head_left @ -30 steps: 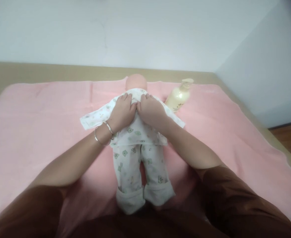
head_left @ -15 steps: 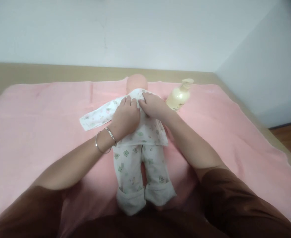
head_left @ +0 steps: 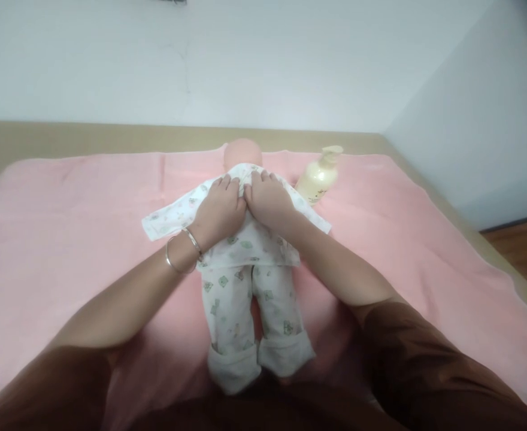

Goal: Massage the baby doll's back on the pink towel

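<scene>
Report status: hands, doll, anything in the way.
Left hand and right hand both resting on clothed doll, upper body. Doll on pink cloth, apparently face down. Pump bottle off to the right, clear of both hands.

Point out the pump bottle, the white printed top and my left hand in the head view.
Pump bottle (head_left: 319, 179): head view, on its body below the pump.
White printed top (head_left: 251, 248): head view, on its lower part, just above the hem.
Left hand (head_left: 221, 211): head view, on its back.
</scene>
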Action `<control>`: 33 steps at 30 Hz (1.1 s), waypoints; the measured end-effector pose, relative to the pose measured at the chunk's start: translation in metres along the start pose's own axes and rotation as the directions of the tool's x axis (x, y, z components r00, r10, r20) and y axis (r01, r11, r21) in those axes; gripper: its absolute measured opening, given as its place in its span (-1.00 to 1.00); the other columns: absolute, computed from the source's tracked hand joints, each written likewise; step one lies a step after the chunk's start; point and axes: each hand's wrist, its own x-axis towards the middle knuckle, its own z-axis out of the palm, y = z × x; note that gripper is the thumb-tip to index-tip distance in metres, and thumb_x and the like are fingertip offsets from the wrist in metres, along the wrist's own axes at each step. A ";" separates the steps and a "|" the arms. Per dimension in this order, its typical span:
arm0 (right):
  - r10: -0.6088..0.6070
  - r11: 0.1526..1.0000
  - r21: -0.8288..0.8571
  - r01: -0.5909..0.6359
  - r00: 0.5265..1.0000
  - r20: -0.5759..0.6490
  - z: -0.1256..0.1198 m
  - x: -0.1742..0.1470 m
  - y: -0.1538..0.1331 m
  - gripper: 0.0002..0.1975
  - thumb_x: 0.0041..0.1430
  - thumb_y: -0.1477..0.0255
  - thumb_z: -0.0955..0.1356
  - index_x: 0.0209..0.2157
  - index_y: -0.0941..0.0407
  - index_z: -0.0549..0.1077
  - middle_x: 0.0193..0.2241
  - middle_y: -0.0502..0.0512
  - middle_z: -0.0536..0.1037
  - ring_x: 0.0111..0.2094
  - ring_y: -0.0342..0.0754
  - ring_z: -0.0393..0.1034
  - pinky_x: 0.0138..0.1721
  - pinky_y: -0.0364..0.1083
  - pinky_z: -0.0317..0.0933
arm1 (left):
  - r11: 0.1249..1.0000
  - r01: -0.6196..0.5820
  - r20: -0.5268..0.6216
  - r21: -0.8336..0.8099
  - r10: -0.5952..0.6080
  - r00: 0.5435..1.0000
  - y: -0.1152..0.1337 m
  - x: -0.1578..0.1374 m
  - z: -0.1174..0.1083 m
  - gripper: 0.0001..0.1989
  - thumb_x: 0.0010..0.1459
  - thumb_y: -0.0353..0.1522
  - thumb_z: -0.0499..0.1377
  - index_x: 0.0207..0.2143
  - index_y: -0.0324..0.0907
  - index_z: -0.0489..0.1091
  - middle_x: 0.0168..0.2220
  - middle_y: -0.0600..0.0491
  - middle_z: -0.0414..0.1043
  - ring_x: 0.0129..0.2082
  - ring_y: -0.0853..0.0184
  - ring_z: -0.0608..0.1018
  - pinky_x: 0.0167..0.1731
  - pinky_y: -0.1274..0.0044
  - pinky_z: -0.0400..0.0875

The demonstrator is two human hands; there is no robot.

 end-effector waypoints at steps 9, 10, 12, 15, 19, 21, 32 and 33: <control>-0.346 0.913 -0.213 0.349 0.937 0.053 -0.009 -0.026 -0.005 -0.44 0.36 0.64 0.04 0.28 0.42 0.31 0.32 0.49 0.35 0.36 0.33 0.22 0.40 0.26 0.10 | 0.943 0.261 0.094 -0.207 -0.246 0.965 -0.014 0.016 -0.006 -0.73 0.35 -0.28 -0.12 -0.29 -0.15 0.31 -0.24 -0.10 0.49 -0.22 0.17 0.50 -0.03 0.26 0.49; -0.356 0.911 -0.195 0.365 0.931 0.079 -0.012 -0.026 -0.005 -0.44 0.35 0.64 0.03 0.26 0.42 0.34 0.28 0.50 0.38 0.34 0.35 0.24 0.37 0.27 0.14 | 0.948 0.256 0.086 -0.191 -0.243 0.966 -0.014 0.016 -0.007 -0.72 0.36 -0.27 -0.13 -0.29 -0.15 0.31 -0.24 -0.10 0.49 -0.22 0.17 0.50 -0.03 0.26 0.49; -0.370 0.913 -0.140 0.384 0.922 0.114 -0.017 -0.020 -0.003 -0.46 0.35 0.63 0.01 0.16 0.39 0.43 0.16 0.50 0.47 0.24 0.37 0.32 0.29 0.28 0.20 | 0.962 0.232 0.061 -0.142 -0.225 0.972 -0.013 0.014 -0.006 -0.70 0.37 -0.28 -0.14 -0.23 -0.17 0.34 -0.18 -0.14 0.50 -0.15 0.13 0.52 0.02 0.23 0.48; -0.269 0.962 -0.019 0.271 0.960 0.077 -0.017 -0.005 0.005 -0.50 0.42 0.52 0.01 0.04 0.33 0.47 0.06 0.45 0.53 0.15 0.31 0.38 0.24 0.24 0.24 | 0.987 0.159 0.019 -0.031 -0.159 0.987 -0.004 0.006 -0.005 -0.65 0.37 -0.34 -0.16 -0.10 -0.26 0.38 -0.07 -0.25 0.49 -0.01 0.02 0.51 0.11 0.14 0.45; -0.090 0.987 0.138 0.081 0.994 0.060 -0.007 0.013 0.016 -0.55 0.45 0.35 0.06 0.09 0.27 0.40 0.11 0.41 0.51 0.14 0.27 0.39 0.22 0.25 0.25 | 0.996 0.077 0.009 0.039 -0.077 0.997 0.015 -0.005 -0.007 -0.58 0.37 -0.40 -0.18 0.04 -0.39 0.38 0.04 -0.35 0.46 0.15 -0.05 0.48 0.24 0.07 0.39; -0.077 0.983 0.171 0.064 0.994 0.072 -0.004 0.016 0.018 -0.55 0.44 0.33 0.07 0.09 0.26 0.39 0.13 0.41 0.50 0.15 0.28 0.38 0.23 0.29 0.22 | 0.997 0.080 0.021 0.009 -0.081 0.997 0.021 -0.006 -0.010 -0.55 0.37 -0.42 -0.18 0.11 -0.42 0.35 0.13 -0.35 0.42 0.25 -0.02 0.43 0.34 0.10 0.32; -0.038 0.983 0.178 0.036 0.999 0.004 0.005 -0.011 -0.005 -0.40 0.45 0.37 0.08 0.41 0.33 0.15 0.45 0.47 0.12 0.49 0.38 -0.03 0.44 0.43 -0.10 | 0.914 0.277 0.022 -0.298 -0.283 0.959 -0.018 0.011 0.018 -0.51 0.40 -0.30 -0.18 0.18 -0.27 0.36 0.31 -0.21 0.36 0.38 0.10 0.36 0.45 0.14 0.18; -0.036 0.982 0.187 0.035 0.999 0.003 0.006 -0.013 -0.005 -0.39 0.45 0.37 0.07 0.42 0.31 0.15 0.46 0.46 0.11 0.50 0.37 -0.04 0.45 0.43 -0.11 | 0.909 0.274 0.011 -0.314 -0.285 0.958 -0.019 0.011 0.020 -0.50 0.40 -0.28 -0.17 0.19 -0.26 0.36 0.30 -0.20 0.38 0.36 0.11 0.37 0.44 0.15 0.19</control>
